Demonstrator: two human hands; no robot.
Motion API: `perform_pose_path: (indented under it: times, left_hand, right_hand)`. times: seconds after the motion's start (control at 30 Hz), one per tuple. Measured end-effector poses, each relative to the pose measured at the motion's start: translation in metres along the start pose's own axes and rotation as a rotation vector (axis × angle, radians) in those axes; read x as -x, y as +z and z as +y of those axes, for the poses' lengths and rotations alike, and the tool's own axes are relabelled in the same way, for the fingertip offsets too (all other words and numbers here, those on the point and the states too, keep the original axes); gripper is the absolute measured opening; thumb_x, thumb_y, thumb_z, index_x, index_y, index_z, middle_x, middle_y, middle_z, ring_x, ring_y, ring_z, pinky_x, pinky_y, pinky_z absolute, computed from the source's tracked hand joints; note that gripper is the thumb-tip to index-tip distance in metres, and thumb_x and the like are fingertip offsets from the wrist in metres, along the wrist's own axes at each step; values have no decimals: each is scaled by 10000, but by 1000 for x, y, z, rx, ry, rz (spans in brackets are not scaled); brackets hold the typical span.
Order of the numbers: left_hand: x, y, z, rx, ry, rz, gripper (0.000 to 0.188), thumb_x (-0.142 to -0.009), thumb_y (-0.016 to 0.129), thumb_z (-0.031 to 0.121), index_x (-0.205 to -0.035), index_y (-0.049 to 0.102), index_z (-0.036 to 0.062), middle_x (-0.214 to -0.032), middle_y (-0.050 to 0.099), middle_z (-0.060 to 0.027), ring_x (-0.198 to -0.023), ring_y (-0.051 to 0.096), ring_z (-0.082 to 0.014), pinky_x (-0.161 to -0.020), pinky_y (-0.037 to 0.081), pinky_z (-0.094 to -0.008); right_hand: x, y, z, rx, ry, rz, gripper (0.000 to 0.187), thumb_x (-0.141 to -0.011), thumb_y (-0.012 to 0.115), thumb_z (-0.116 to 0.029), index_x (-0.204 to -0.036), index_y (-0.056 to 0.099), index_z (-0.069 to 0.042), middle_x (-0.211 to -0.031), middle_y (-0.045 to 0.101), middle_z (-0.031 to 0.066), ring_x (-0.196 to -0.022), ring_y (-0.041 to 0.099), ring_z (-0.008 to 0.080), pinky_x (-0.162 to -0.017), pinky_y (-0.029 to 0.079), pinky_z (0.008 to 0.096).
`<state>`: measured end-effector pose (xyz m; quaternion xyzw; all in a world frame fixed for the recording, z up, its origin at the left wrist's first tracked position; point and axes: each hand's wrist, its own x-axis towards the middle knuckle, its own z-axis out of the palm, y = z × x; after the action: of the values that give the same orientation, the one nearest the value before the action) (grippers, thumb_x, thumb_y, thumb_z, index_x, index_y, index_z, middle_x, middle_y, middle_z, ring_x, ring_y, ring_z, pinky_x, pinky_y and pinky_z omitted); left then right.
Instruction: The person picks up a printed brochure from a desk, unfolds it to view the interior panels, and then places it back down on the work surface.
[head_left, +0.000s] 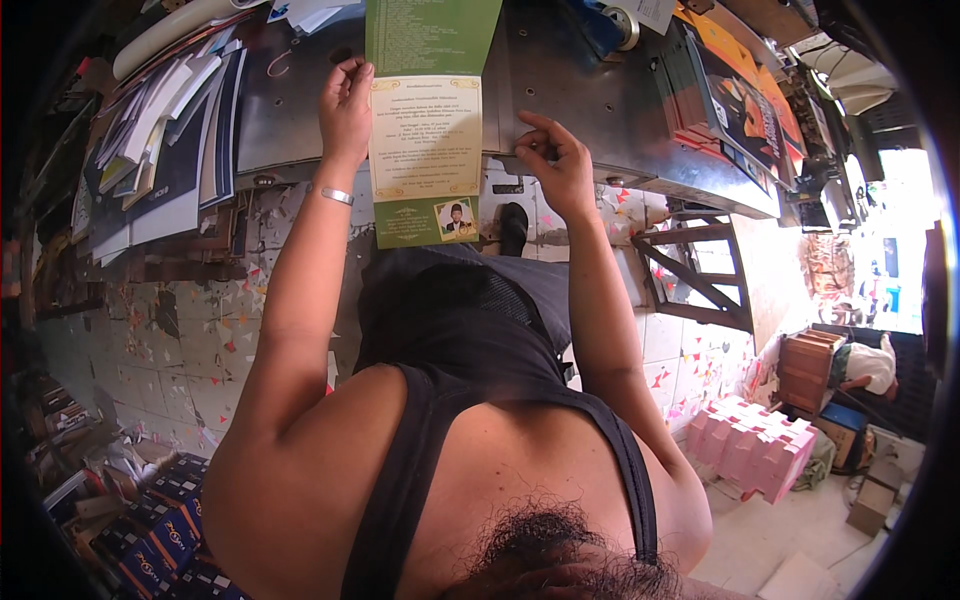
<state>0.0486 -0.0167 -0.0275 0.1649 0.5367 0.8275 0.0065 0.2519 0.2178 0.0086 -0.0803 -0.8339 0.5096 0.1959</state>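
Observation:
A long printed card hangs unfolded in front of me, past the near edge of the dark metal table. Its top and bottom panels are green, the middle one cream with printed text; a small portrait photo sits on the lowest panel. My left hand, with a silver bracelet at the wrist, pinches the card's left edge near the upper fold. To the right of the card, and apart from it, my right hand is raised with bent fingers spread. Nothing shows between those fingers.
Stacked papers and booklets lie on the table at left; orange-covered stacks stand at right beside a tape roll. Below are a wooden frame, pink boxes, blue boxes, and another person far right.

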Motion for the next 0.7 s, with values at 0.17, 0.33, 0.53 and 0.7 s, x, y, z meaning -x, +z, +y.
perform_pose_path:
  times: [0.17,0.33,0.53,0.7]
  left_hand:
    - [1,-1,1,-12,16,-15,211,-1059,635,160,-1199,620,3,-1112,711,-64,-992,652,-113,-873,525,-265]
    - [1,0,1,-16,12,-1,209,-1061,633,164,-1193,623,2,-1109,710,-63,-991,652,-115,-871,524,-265]
    - [1,0,0,-16,10,1,208,-1062,630,161,-1194,621,0,-1118,711,-66,-996,653,-117,-873,525,-266]
    - [1,0,0,-6,10,-1,212,-1060,632,162,-1196,620,-1,-1125,711,-69,-998,653,-118,-881,526,-266]
  right_hand:
    - [0,0,-2,12,9,-3,480,-845,744,-7,-1319,706,-72,-886,733,-12,-740,565,70,-720,491,243]
    - [0,0,-1,18,-2,4,476,-844,745,-7,-1314,708,-72,-891,738,-7,-746,574,72,-725,496,247]
    - [0,0,-2,21,-5,2,478,-843,745,-5,-1314,709,-73,-895,741,-1,-744,583,75,-723,500,249]
    - [0,-1,-3,23,13,-4,479,-841,749,-7,-1314,709,-71,-895,737,0,-739,579,76,-718,498,249]
